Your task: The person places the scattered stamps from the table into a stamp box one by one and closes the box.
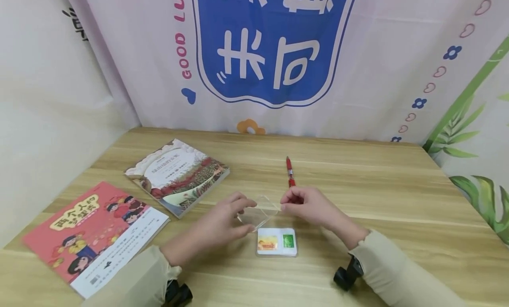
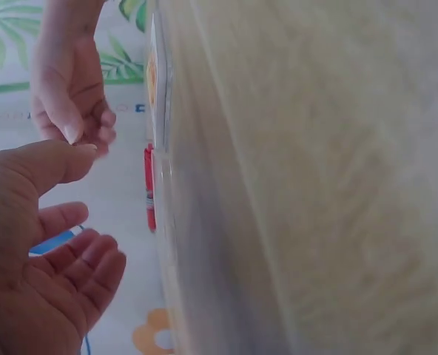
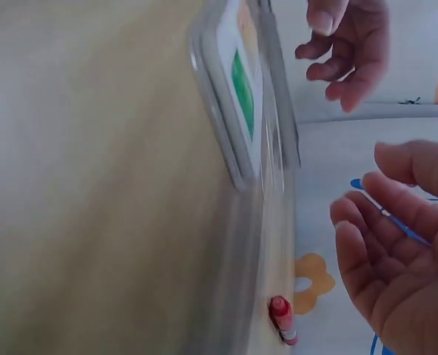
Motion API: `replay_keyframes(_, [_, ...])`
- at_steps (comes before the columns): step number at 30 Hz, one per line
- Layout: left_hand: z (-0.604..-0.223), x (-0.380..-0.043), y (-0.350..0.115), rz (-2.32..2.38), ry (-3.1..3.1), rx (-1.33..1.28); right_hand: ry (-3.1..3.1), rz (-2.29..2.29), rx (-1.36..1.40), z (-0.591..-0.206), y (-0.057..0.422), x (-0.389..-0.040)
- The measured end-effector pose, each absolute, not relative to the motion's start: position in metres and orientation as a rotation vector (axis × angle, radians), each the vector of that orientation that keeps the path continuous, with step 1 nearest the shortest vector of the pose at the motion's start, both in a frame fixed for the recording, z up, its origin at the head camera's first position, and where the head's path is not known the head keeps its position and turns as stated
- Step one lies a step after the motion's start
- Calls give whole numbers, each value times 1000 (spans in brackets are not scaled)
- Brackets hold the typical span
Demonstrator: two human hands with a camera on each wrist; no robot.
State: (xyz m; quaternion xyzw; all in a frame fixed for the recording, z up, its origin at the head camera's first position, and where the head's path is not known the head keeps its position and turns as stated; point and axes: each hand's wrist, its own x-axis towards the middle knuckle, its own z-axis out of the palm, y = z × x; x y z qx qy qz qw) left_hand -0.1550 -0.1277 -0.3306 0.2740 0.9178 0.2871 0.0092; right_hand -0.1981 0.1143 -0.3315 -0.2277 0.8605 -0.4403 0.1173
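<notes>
A clear plastic lid [image 1: 260, 213] lies on the table between the hands. Beside it, nearer the person, sits a flat clear case [image 1: 277, 242] with white contents bearing an orange picture and a green patch. My left hand [image 1: 228, 216] hovers at the lid's left side, thumb and fingers spread apart; in the left wrist view it shows nothing in its grasp. To the right of the lid is my right hand [image 1: 312, 205], its fingers loosely bent and holding nothing in the right wrist view. Whether fingertips touch the lid is hard to tell.
A red pen [image 1: 290, 171] lies just beyond the right hand. At the left are a book with a garden cover [image 1: 176, 176] and a pink picture book [image 1: 95, 236]. A printed curtain [image 1: 159, 55] hangs behind the wooden table [image 1: 370, 179].
</notes>
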Motion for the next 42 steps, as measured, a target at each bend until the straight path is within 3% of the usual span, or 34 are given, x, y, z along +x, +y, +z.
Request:
replay_keyframes(5, [-336,-158,-132,890,2898,757,2486,-1131,-917,-327,105,-221])
replay_keyframes(13, [-347,-163,-129,898,2864,549,2383,-813,-1005,-330,91,-240])
replay_keyframes(27, [-355,-173,-123,905,2768,584,2390,-636,-1096,-336,84,-245])
replay_keyframes(42, [-351,-171,-124,1047,2823,640,2468,-771,-1082,-330,96,-238])
